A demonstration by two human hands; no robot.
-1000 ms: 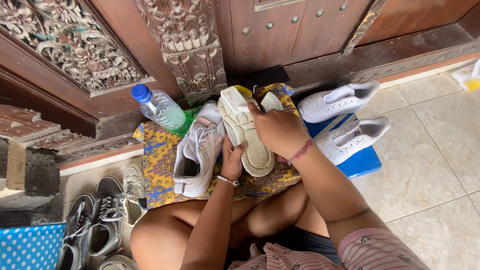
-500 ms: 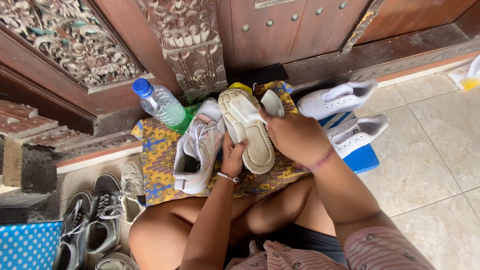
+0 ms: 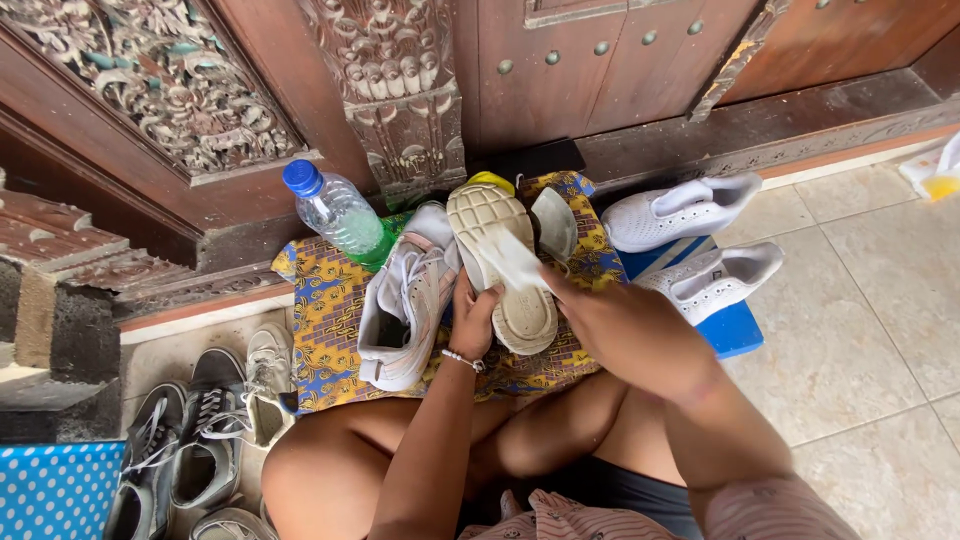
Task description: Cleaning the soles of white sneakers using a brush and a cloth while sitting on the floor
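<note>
I sit cross-legged on the floor before a carved wooden door. My left hand (image 3: 474,322) grips a white sneaker (image 3: 497,266) held sole-up over a yellow and blue patterned cloth (image 3: 325,320). My right hand (image 3: 610,325) presses a white wipe (image 3: 512,262) against that sole, near its middle. The matching white and pink sneaker (image 3: 405,300) lies upright on the cloth just left of my left hand. A clear water bottle with a blue cap (image 3: 335,213) lies on the cloth's far left corner.
Two white sneakers (image 3: 690,235) rest on a blue board (image 3: 735,330) to the right. Dark and grey sneakers (image 3: 190,440) are lined up at the left beside a blue dotted box (image 3: 50,490). Tiled floor extends to the right.
My right hand has slid back toward me along the sole, and the white wipe now shows on the sole. The view has shifted slightly.
</note>
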